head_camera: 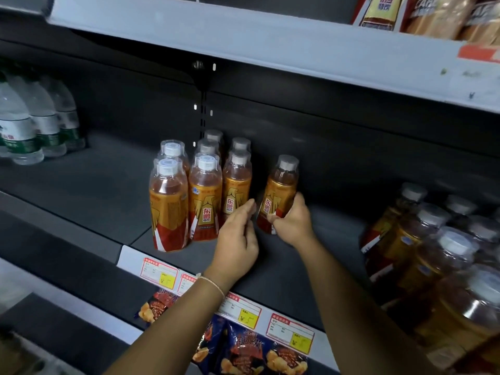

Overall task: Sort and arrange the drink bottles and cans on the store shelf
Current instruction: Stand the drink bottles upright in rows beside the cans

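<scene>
Right grip (290, 221) wrapping lower label of lone orange bottle (278, 196) — fingers curled round it, thumb in front. Left grip (238, 239) hovering just beside, fingers relaxed, holding nothing, tips near front-row bottle. Bottle standing upright on dark shelf (94, 185), just right of grouped orange bottles (200, 190), gap between. Looks full w/ liquid, so prob. moderately heavy; plastic stiff-ish but label film likely slick. Best hold: mid-body, around label, not at domed cap — top-heavy tipping likely if pushed high.
</scene>
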The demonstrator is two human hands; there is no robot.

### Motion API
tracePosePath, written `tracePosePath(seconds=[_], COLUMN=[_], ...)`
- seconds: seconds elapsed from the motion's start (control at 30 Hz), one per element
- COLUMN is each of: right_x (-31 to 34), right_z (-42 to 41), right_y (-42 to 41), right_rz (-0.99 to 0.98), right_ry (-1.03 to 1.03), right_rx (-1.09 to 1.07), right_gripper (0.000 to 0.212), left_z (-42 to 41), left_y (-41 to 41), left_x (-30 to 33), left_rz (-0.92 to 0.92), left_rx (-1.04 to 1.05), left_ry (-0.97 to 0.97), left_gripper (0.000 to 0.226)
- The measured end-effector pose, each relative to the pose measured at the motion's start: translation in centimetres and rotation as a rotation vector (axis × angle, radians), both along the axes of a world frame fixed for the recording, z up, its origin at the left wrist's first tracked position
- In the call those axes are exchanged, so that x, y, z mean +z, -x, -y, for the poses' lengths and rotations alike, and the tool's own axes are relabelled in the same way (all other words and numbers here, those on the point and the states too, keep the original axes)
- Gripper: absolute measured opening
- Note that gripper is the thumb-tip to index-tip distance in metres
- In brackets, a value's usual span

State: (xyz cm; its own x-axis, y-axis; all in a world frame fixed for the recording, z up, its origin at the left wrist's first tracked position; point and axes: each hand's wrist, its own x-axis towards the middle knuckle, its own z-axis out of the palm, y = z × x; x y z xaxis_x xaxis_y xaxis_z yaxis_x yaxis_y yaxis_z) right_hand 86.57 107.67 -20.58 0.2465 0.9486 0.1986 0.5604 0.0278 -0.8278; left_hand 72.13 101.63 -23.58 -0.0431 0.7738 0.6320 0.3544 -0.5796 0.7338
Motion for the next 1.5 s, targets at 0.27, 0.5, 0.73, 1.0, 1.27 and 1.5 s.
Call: tracePosePath(seconds=[0.27, 0.5, 0.73, 1.0, 1.27, 1.5], right_x=[-0.5, -1.9, -3.3, -3.5, -3.8, -3.6], right_z=[5.8, 8.3, 9.1, 9.3, 9.0, 8.9], right_y=[-5.0, -8.1, -8.0, -8.6, -8.9, -9.1], right_rz=[-0.056, -0.03, -0.085, -0.086, -0.029, -0.013], right_ry=[0.022, -0.041, -0.037, 0.037, 0.138, 0.151], right_rx=[0.051, -0.08, -0.314, -0.259, -0.197, -0.198], right_gripper=[0.071, 0.063, 0.052, 0.086, 0.096, 0.098], left_z=[-2.3, -4.9, -6.2, -7.6, -8.1, -7.8], left_y=[-4.5, -8.9, -13.2, -16.3, -17.7, -17.9], left_x=[3.7, 4.6, 3.6, 4.0, 3.8, 3.7], left_rz=[-0.182, -0.288, -0.29, -0.358, -0.386, -0.373], left_rx=[-0.184, -0.425, -0.314, -0.302, -0.272, -0.272], left_ry=[0.333, 0.46, 0.418, 0.409, 0.367, 0.373], left_gripper=[0.058, 0.049, 0.041, 0.036, 0.036, 0.039])
